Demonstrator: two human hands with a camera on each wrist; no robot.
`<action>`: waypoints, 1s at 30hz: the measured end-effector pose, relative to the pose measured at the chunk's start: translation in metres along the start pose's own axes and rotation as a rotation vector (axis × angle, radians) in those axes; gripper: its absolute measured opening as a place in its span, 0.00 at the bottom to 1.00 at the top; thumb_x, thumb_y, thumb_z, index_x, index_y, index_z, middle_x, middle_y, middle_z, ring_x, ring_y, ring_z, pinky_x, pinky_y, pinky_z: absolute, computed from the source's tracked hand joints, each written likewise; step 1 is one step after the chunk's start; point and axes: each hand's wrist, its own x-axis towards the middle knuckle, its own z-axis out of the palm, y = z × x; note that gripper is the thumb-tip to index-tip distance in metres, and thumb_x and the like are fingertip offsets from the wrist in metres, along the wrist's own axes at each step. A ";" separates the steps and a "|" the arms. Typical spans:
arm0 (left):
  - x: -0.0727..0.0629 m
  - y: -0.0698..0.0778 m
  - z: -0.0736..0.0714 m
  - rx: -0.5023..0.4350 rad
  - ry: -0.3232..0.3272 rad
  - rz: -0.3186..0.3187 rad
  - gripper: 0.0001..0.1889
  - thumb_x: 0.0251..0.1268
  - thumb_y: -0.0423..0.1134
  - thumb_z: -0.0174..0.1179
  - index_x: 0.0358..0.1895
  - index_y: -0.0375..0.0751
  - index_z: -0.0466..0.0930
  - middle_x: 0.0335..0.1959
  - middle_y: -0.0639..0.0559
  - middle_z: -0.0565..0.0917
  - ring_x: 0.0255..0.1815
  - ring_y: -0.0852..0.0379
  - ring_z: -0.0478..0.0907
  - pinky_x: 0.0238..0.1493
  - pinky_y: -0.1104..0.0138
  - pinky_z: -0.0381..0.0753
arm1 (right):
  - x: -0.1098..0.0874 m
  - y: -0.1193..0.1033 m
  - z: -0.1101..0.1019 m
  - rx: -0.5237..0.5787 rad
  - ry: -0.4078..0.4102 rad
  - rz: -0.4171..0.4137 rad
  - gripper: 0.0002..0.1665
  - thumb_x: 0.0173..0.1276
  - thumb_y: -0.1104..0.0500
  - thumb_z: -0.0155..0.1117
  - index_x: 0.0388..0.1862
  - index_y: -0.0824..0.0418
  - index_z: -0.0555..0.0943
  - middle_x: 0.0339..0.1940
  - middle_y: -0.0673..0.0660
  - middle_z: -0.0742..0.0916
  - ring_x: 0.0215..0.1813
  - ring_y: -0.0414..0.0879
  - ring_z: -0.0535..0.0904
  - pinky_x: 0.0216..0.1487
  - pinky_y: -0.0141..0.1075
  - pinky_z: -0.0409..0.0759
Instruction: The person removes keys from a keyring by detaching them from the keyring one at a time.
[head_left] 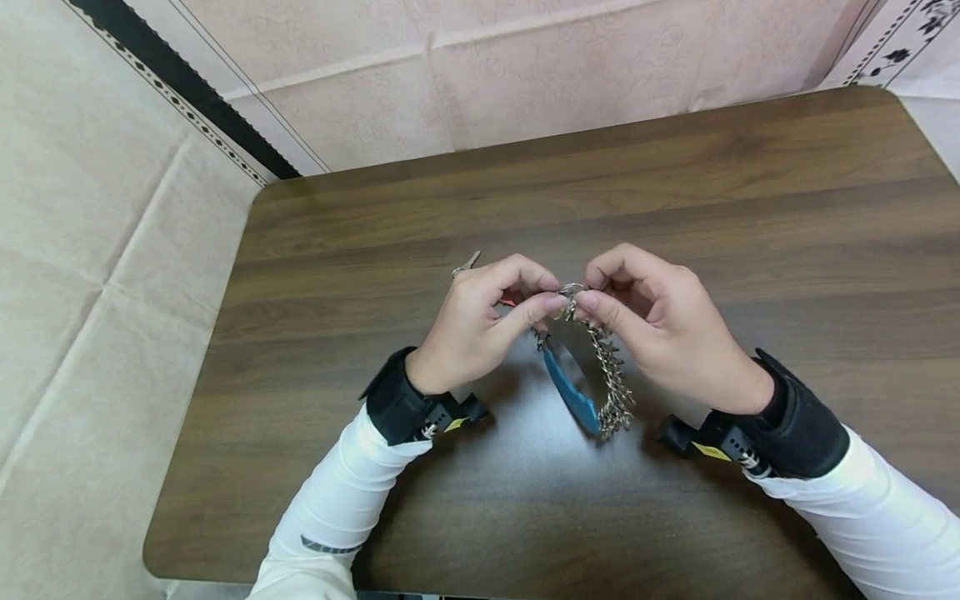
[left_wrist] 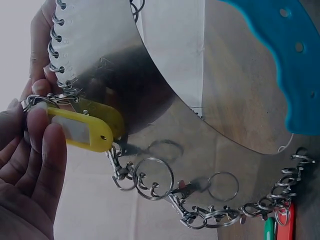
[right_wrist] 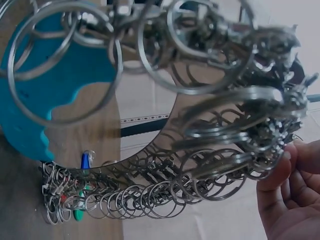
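Observation:
Both hands hold a large metal key ring, a flat shiny band (left_wrist: 200,137) with a wavy blue handle (head_left: 572,392). Its edge is lined with small snap clips and split rings (head_left: 617,387). At the far side of the loop, my left hand (head_left: 480,321) pinches the clip end of a yellow key tag (left_wrist: 82,131). My right hand (head_left: 667,321) faces it closely, thumb and fingertips pinching a small metal clip (right_wrist: 272,157) on the band. The blue handle hangs toward the near side in the head view.
A key (head_left: 471,261) sticks out beyond the left hand. Red (left_wrist: 285,225) and green (left_wrist: 269,229) key tags show low in the left wrist view, and a blue tag (right_wrist: 85,161) in the right one. The wooden table (head_left: 337,275) meets cloth-covered walls.

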 end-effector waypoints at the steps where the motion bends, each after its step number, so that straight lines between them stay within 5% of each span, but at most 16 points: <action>1: 0.000 0.000 0.000 -0.013 -0.004 -0.006 0.05 0.63 0.22 0.65 0.39 0.27 0.79 0.30 0.41 0.86 0.27 0.52 0.84 0.34 0.70 0.85 | 0.000 0.000 0.000 0.003 0.004 -0.002 0.06 0.67 0.78 0.62 0.38 0.70 0.77 0.29 0.52 0.81 0.30 0.39 0.78 0.32 0.26 0.78; 11: 0.000 -0.002 0.000 -0.022 -0.036 -0.033 0.04 0.63 0.22 0.65 0.38 0.27 0.79 0.30 0.41 0.86 0.27 0.54 0.84 0.33 0.70 0.85 | 0.001 0.003 0.002 0.039 0.017 -0.001 0.06 0.67 0.78 0.61 0.37 0.71 0.77 0.29 0.51 0.81 0.29 0.39 0.78 0.31 0.27 0.79; 21: 0.000 -0.002 0.000 0.071 0.008 0.025 0.04 0.65 0.23 0.64 0.39 0.28 0.79 0.30 0.43 0.84 0.28 0.59 0.81 0.34 0.72 0.84 | 0.001 0.001 0.001 0.088 -0.029 0.002 0.05 0.70 0.76 0.60 0.41 0.70 0.77 0.32 0.53 0.80 0.33 0.41 0.77 0.34 0.28 0.76; 30: -0.001 0.002 0.000 0.084 0.029 0.053 0.05 0.64 0.22 0.64 0.38 0.29 0.78 0.29 0.44 0.82 0.27 0.59 0.79 0.34 0.71 0.83 | 0.000 0.001 -0.001 0.014 -0.075 -0.055 0.06 0.70 0.75 0.60 0.42 0.68 0.78 0.35 0.51 0.80 0.35 0.39 0.76 0.36 0.27 0.76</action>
